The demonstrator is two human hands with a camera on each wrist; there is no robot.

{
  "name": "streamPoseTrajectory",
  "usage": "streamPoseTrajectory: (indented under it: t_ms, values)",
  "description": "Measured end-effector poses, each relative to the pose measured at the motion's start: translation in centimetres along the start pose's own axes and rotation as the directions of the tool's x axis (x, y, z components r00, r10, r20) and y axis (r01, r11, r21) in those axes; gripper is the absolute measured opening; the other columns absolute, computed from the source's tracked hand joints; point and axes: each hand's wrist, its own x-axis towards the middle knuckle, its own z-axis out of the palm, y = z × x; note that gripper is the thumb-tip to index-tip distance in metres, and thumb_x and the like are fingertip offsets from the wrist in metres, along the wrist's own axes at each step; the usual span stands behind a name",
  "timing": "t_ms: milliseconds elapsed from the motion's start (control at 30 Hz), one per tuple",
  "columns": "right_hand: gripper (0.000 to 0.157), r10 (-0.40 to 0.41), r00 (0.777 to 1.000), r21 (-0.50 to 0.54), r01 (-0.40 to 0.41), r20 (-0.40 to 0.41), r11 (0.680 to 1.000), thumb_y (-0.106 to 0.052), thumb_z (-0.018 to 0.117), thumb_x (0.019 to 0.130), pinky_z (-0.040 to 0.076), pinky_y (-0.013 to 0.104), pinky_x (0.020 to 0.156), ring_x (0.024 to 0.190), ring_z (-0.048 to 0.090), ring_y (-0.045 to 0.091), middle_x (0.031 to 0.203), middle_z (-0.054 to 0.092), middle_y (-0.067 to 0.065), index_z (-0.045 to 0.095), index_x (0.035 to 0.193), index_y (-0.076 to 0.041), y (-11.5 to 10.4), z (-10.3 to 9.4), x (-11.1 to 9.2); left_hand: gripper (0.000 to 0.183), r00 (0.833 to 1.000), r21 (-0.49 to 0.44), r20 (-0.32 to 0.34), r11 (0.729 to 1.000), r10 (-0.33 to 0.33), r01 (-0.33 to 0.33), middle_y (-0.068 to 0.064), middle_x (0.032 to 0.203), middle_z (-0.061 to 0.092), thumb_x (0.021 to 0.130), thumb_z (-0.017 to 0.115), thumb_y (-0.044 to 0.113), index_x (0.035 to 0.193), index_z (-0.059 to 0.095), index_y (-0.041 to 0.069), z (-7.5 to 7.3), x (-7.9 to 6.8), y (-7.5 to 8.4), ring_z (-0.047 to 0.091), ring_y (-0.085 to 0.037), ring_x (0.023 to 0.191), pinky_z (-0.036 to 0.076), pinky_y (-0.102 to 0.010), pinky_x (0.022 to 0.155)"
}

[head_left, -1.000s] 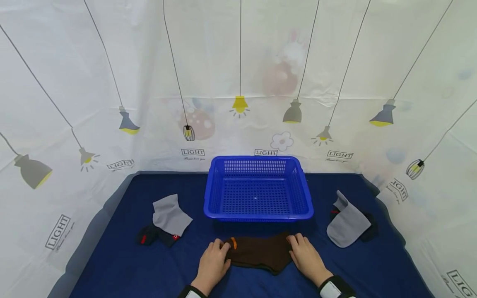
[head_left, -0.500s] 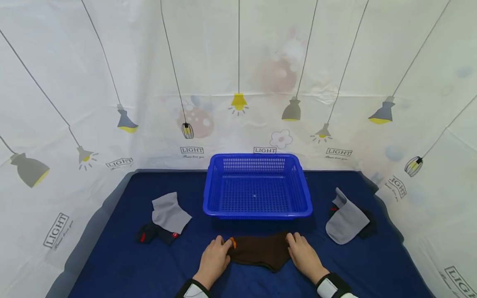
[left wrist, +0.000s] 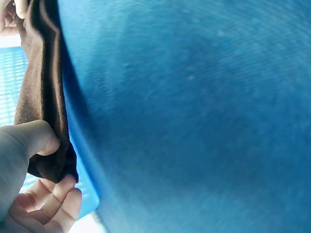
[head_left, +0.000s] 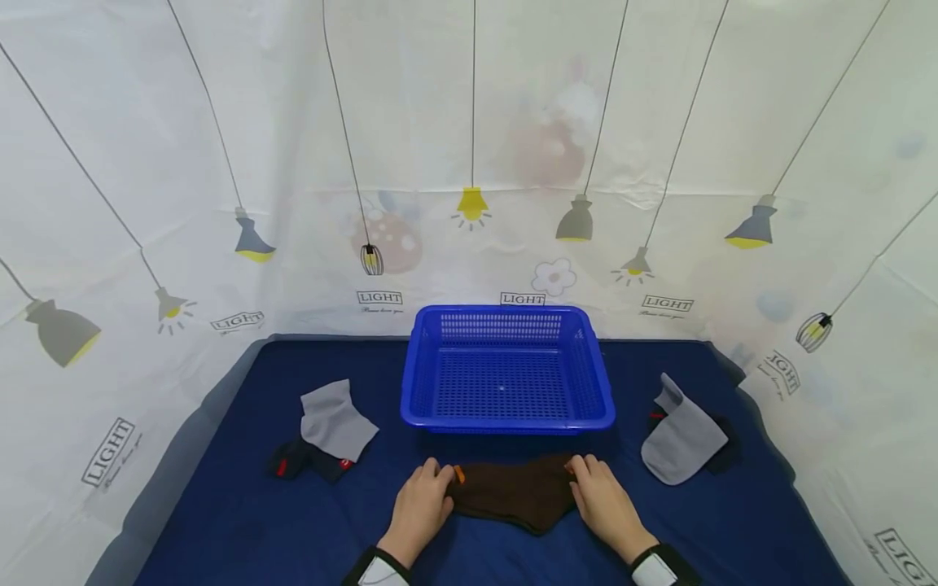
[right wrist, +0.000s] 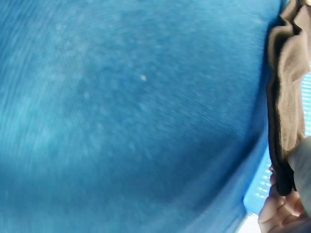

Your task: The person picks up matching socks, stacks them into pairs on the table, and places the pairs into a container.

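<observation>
A pair of brown socks, laid one on the other, stretches sideways between the two hands in front of the basket. My left hand pinches the left end, close to a small orange mark. At the other end my right hand pinches the socks, where a bit of orange shows by the fingertips. In the left wrist view, the thumb presses on the folded brown fabric with fingers beneath it. The right wrist view shows the stacked layers of brown knit edge-on, gripped between thumb and fingers.
A blue plastic basket stands just beyond the socks. On the left, a grey sock lies over black socks with red marks. To the right, another grey sock covers dark socks. Dark blue cloth covers the table.
Both hands keep hold of the brown socks in nearly the same place. The left fingers have shifted slightly at their end, and the layers' lower edges look closer together.
</observation>
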Motion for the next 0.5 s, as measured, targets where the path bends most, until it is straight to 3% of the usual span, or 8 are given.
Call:
streamPoseTrajectory:
  t_ms: [233,500]
  values:
    - [0.037,-0.042,0.993,-0.004,0.042,-0.111,0.999,0.001,0.083,0.071,0.049,0.033,0.068,0.077,0.055,0.018,0.088,0.058,0.003,0.062,0.100,-0.008,0.0,-1.6,0.0,0.037,0.995,-0.019,-0.100,1.000,0.020,-0.022,-0.002,0.081,0.054,0.062,0.086,0.005,0.086,0.059,0.013,-1.4,0.0,0.4,0.056,-0.017,0.067,0.045,-0.029,0.053]
    - [0.034,-0.062,0.988,0.007,0.064,-0.139,0.998,0.001,0.081,0.073,0.048,0.032,0.066,0.077,0.054,0.017,0.089,0.058,0.003,0.064,0.102,-0.007,-0.1,-2.7,0.2,0.039,0.988,-0.027,-0.150,0.998,0.045,-0.050,-0.002,0.083,0.055,0.059,0.089,0.005,0.084,0.060,0.013,-3.0,0.4,0.8,0.057,-0.018,0.069,0.047,-0.030,0.056]
